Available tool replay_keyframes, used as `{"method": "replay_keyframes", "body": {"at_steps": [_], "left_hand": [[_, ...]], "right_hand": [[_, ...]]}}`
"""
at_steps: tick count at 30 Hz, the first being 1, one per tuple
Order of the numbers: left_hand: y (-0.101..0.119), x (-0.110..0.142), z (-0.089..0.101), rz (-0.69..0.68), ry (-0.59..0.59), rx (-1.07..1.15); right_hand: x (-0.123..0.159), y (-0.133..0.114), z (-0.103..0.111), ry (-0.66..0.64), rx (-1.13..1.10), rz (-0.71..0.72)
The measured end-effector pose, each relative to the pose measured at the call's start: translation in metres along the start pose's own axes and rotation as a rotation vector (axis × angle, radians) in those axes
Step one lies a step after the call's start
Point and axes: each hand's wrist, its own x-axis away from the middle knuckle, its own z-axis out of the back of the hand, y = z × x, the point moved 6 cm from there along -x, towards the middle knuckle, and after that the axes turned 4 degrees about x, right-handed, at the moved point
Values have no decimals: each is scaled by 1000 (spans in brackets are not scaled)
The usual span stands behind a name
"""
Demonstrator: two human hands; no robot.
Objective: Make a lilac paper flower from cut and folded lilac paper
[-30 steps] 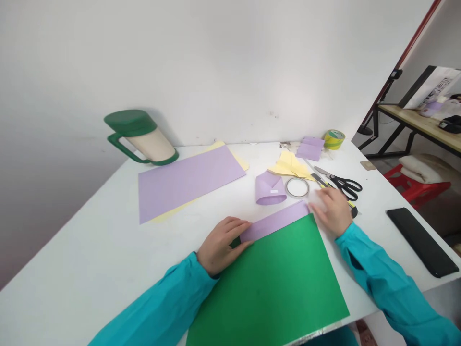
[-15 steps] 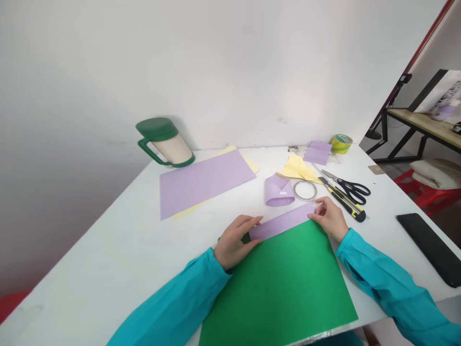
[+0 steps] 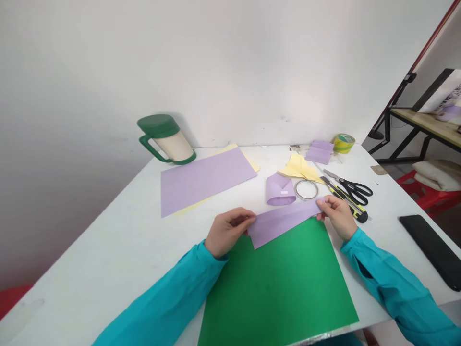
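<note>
A purple paper strip (image 3: 284,222) spans the gap between my hands, over the far edge of a green sheet (image 3: 284,288). My left hand (image 3: 230,231) pinches its left end between thumb and fingers. At the other end, my right hand (image 3: 337,216) is closed on the paper too. Just beyond the strip sits a purple folded paper piece (image 3: 281,189) with an open, rounded end. Beside it lies a roll of clear tape (image 3: 306,190). A yellow-and-black utility knife (image 3: 345,199) rests behind my right hand, near black-handled scissors (image 3: 355,190).
Larger purple paper (image 3: 209,180) lies over yellow paper at the back left, by a green-lidded jug (image 3: 167,139). Crumpled yellow paper (image 3: 298,167), a purple scrap (image 3: 320,152) and yellow-green tape (image 3: 344,143) stand along the wall. A black flat object (image 3: 430,250) lies at right.
Both hands have gripped the purple strip by its ends and lifted it from the green sheet; it now tilts, showing more of its face. The left hand's fingers have closed into a pinch.
</note>
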Motion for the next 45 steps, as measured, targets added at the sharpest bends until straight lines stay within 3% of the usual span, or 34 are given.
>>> {"method": "replay_keyframes", "body": {"at_steps": [2,4,7,10,12,14,17,21,29,36,45], "left_hand": [[1,-16,4,134,110,156],[-1,-30,10,265,307,357],[0,-39,5,332,447,477],[-5,-24,-21,488,468,607],[-16,-3,-55,801,441,842],[-16,3,-81,864,412,868],[-17,-8,-108,856,413,901],[-19,-32,-123,795,456,936],[-23,-35,-124,718,543,950],[-14,-36,-122,605,540,946],[-14,-34,-117,588,567,929]], "right_hand": [[-9,-4,-1,47,-70,-23],[-22,-4,-3,109,-134,-49],[-38,4,-10,183,-205,-112],[-43,14,-16,210,-250,-172],[-42,18,-18,210,-275,-198],[-41,20,-18,212,-292,-213],[-38,20,-17,218,-302,-219],[-36,16,-15,221,-303,-210],[-32,12,-14,201,-341,-192],[-29,6,-16,153,-385,-166],[-29,8,-16,140,-432,-188]]}}
